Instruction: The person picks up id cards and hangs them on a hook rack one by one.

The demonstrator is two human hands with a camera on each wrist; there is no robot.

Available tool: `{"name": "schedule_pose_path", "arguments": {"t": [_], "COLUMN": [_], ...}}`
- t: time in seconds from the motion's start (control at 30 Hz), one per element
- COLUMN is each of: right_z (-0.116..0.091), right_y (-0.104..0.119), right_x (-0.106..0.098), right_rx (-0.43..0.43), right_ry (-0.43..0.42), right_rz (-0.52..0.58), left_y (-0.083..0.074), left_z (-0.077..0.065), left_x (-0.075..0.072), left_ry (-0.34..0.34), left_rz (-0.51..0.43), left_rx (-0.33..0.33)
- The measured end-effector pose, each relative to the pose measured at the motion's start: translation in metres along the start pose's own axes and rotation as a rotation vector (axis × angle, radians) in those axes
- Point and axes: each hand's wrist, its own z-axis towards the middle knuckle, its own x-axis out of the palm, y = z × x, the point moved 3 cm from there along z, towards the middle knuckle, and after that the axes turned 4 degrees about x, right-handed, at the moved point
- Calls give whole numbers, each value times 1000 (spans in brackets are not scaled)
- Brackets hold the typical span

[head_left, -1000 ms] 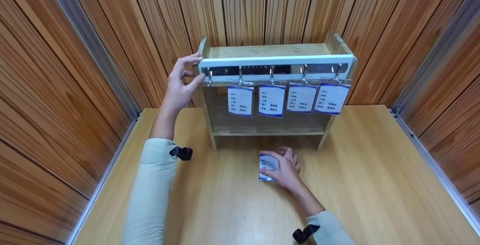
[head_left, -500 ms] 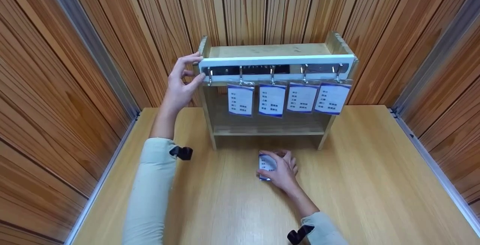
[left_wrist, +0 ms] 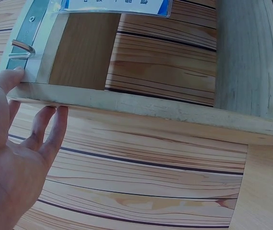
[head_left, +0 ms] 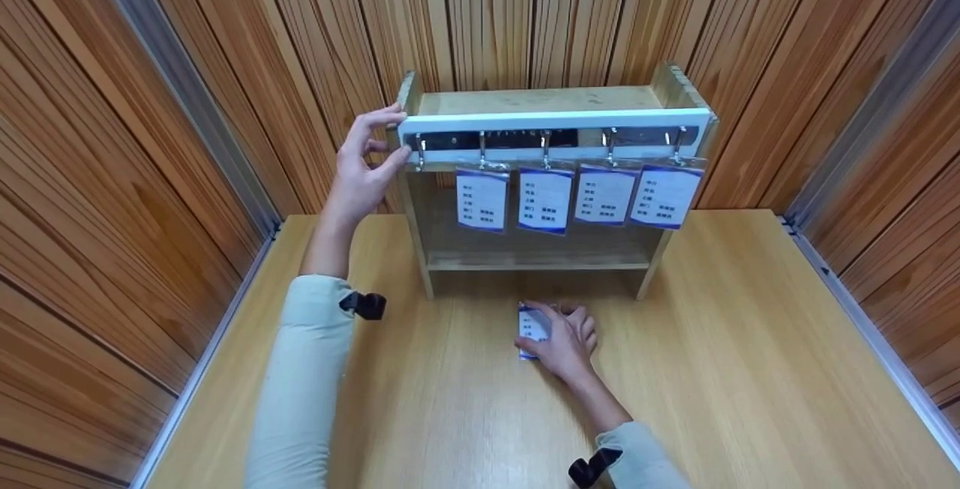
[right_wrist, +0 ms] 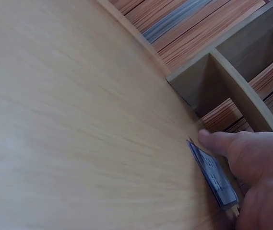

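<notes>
My left hand (head_left: 364, 166) grips the left end of the white hook rack (head_left: 517, 120) across the front of a small wooden shelf (head_left: 536, 260). In the left wrist view its thumb rests on the rack's front and the fingertips touch the shelf's side board (left_wrist: 150, 108). Low in front of the shelf, my right hand (head_left: 568, 343) holds a name badge (head_left: 528, 324) at the tabletop, thumb and index finger curled about it. The hand covers the badge's right part. In the right wrist view the badge (right_wrist: 214, 172) lies beside the hand.
Several badges, such as the leftmost hanging badge (head_left: 481, 202), hang from the rack's hooks. The leftmost hook (head_left: 420, 153), next to my left hand, carries no badge. Wood-panelled walls (head_left: 150, 174) enclose the tabletop (head_left: 450, 414) at the back and sides.
My right hand has shifted slightly left and covers more of the badge, its fingers drawn in closer. My left hand has stayed at the rack's end.
</notes>
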Motion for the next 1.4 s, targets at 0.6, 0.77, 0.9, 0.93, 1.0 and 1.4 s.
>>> {"name": "schedule_pose_path", "arguments": {"t": [0.6, 0.77, 0.9, 0.93, 1.0, 1.4], "right_z": [6, 7, 7, 7, 7, 7], "right_y": [-2, -3, -6, -7, -8, -12], "right_x": [-8, -12, -13, -13, -13, -9], "right_rx": [-11, -60, -56, -58, -65, -113], "right_ry": [39, 32, 44, 43, 35, -43], "right_rz": [1, 64, 116, 121, 127, 146], "left_y": [1, 0, 0, 0, 1, 1], "left_z": [-1, 0, 0, 0, 0, 0], "left_x": [-2, -3, -3, -3, -3, 0], "left_ry": [-2, -1, -4, -5, -4, 8], "left_rz": [-3, -3, -1, -2, -2, -6], "left_rx": [-4, 0, -3, -6, -13, 1]}}
